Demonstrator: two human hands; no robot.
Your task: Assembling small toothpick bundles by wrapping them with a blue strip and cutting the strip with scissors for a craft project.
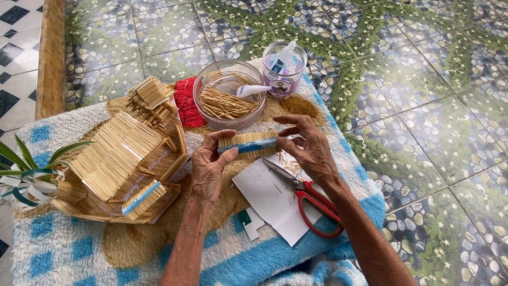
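**Stick panel held between two hands over a shaggy mat**

At far left, a green-leaved plant [24,169] beside a model house of thin sticks [121,164], resting on the blue-patterned mat [63,254]. Just right of the house, left hand [207,164], fingers curled shut on the left end of a small stick panel with a blue band [248,145]. Panel held level above the mat, near the middle. Beyond it, a clear bowl of loose sticks [228,95] with a white glue tube [253,90] on its rim, and a plastic jar [284,69] to the right. Right hand [309,148] pinching the panel's right end, remaining fingers spread. Below, white paper [270,204] and red-handled scissors [312,198].
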